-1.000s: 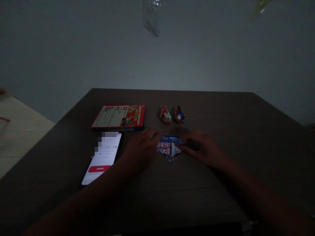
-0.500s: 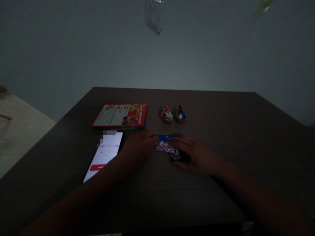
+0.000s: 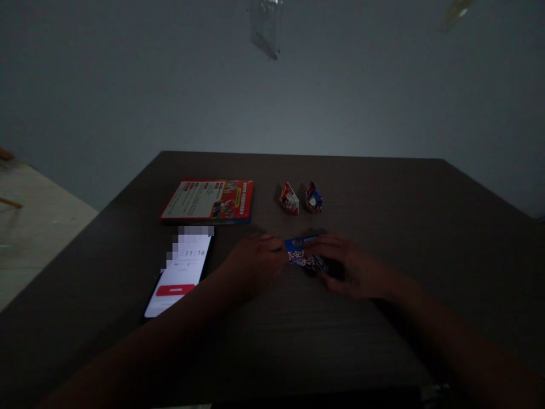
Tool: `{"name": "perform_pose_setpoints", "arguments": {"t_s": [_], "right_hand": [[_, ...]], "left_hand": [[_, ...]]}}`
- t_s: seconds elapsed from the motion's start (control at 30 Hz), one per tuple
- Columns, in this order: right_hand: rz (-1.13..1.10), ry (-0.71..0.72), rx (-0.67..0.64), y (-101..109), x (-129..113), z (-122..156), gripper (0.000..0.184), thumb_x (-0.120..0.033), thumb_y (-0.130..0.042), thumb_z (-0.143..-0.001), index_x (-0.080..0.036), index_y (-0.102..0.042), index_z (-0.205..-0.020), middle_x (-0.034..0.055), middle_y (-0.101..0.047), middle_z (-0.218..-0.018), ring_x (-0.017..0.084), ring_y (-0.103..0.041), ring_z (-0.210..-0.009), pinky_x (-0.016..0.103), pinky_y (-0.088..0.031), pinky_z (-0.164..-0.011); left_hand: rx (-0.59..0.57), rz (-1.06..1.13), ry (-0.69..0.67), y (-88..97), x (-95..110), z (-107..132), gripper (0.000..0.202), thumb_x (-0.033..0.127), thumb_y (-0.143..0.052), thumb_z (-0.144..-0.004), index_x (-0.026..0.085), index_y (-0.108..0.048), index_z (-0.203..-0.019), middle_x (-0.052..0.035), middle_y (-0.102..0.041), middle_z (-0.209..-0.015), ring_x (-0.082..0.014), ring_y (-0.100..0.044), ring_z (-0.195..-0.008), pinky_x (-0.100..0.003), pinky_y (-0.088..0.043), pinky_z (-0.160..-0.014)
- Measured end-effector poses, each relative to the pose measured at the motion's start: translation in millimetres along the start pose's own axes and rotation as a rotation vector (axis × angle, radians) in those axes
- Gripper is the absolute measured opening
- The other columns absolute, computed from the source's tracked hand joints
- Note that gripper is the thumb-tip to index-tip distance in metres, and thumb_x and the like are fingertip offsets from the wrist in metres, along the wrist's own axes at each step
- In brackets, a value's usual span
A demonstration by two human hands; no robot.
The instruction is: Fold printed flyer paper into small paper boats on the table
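Observation:
A folded piece of glossy printed paper (image 3: 301, 257), blue with white characters, lies between my two hands on the dark table. My left hand (image 3: 258, 264) is closed, its fingertips pinching the paper's left end. From the other side, my right hand (image 3: 351, 264) grips the right part, fingers over the top and thumb at the near edge. The fingers cover both ends of the sheet. Just beyond stand two small folded paper shapes, a red and white one (image 3: 289, 200) and a blue and red one (image 3: 314, 199).
A stack of printed sheets or booklets (image 3: 191, 201), red and cream on top, sits at the back left of the wood-grain table (image 3: 383, 193). Nearer, a lit phone (image 3: 181, 275) showing a timer lies beside my left forearm. A pale wall (image 3: 340, 85) rises behind the table.
Both hands and the paper have shifted a little to the right. The paper's far edge is now more tilted, and less of its left part shows. The two folded shapes have stayed put.

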State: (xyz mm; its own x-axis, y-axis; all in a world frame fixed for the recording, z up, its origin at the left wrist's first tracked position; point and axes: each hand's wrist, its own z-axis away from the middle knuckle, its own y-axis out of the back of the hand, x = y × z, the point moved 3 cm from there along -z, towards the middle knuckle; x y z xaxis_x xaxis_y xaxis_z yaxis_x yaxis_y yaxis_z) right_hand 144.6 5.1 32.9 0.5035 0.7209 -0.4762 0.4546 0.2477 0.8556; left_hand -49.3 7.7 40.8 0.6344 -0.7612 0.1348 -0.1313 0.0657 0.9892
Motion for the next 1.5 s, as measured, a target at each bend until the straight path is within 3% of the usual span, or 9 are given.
{"name": "perform_pose_setpoints", "arguments": {"t_s": [0.23,0.63,1.07,1.3,1.5], "right_hand": [[0.115,0.086,0.007,-8.7,-11.0,-4.8,0.023,-0.024,-0.058,-0.085,-0.024,-0.065,-0.107,0.0057,-0.065,-0.111,0.023,-0.054,-0.106,0.045,-0.035,-0.098],[-0.019,0.075,0.026,-22.1,-4.8,-10.5,0.015,-0.021,-0.062,-0.085,-0.022,-0.067,-0.099,0.0047,-0.067,-0.105,0.02,-0.059,-0.098,0.039,-0.043,-0.092],[-0.021,0.073,0.008,-20.5,-6.2,-11.0,0.013,-0.019,-0.061,-0.084,-0.021,-0.066,-0.096,0.0054,-0.066,-0.105,0.02,-0.058,-0.099,0.038,-0.043,-0.091],[-0.011,0.062,-0.011,-20.4,-6.9,-11.9,0.013,-0.019,-0.061,-0.084,-0.019,-0.066,-0.097,0.0054,-0.065,-0.103,0.019,-0.057,-0.098,0.037,-0.042,-0.09],[0.035,0.035,-0.015,-21.4,-8.2,-9.1,0.027,-0.018,-0.058,-0.085,-0.02,-0.061,-0.111,0.0073,-0.061,-0.111,0.021,-0.053,-0.105,0.039,-0.041,-0.094]], "left_hand": [[-0.017,-0.029,-0.069,-6.6,1.2,-0.6,0.016,0.019,-0.047,-0.088,0.017,-0.062,-0.087,-0.0051,-0.064,-0.089,-0.0183,-0.057,-0.081,-0.033,-0.045,-0.077],[-0.019,0.064,0.002,-11.5,-2.5,-5.2,0.018,0.017,-0.044,-0.089,0.016,-0.062,-0.092,-0.0056,-0.064,-0.092,-0.0183,-0.058,-0.084,-0.031,-0.045,-0.078],[-0.02,0.221,0.136,-14.7,-3.2,-10.4,0.017,0.013,-0.049,-0.082,0.016,-0.065,-0.084,-0.0062,-0.062,-0.087,-0.0193,-0.057,-0.086,-0.031,-0.044,-0.077],[0.079,0.312,0.276,-14.1,-8.1,-6.8,0.019,0.016,-0.057,-0.076,0.018,-0.051,-0.094,-0.0052,-0.057,-0.095,-0.0203,-0.053,-0.089,-0.03,-0.044,-0.075],[0.053,0.31,0.309,-14.5,-9.6,-4.5,0.014,0.021,-0.056,-0.079,0.02,-0.047,-0.09,-0.0045,-0.055,-0.093,-0.0203,-0.053,-0.087,-0.032,-0.043,-0.074]]}}
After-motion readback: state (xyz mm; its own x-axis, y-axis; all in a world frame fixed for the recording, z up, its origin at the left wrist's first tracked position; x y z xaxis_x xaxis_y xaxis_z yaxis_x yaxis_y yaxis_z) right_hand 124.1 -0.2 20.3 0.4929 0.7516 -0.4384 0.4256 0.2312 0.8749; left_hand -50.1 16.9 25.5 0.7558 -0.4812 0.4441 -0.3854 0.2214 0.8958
